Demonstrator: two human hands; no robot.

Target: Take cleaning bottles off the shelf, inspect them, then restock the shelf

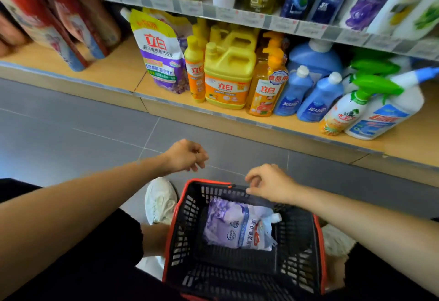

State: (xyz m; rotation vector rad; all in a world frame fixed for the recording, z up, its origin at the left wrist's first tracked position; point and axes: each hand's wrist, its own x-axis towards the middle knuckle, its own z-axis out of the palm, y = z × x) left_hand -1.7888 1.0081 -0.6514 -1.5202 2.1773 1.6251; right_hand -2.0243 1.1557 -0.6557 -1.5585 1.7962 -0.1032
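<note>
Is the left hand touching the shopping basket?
Apart. The head view shows the left hand hanging empty over grey floor, clear of the basket rim.

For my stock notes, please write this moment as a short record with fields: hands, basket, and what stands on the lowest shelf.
left hand: empty, loosely curled, above the floor
right hand: empty, fingers at the far rim of the basket
basket: black with red rim, on the floor by a white shoe
basket contents: one purple refill pouch, lying flat
lowest shelf: purple and yellow pouch, yellow jug, orange pump bottle, two blue bottles, spray bottles
</note>
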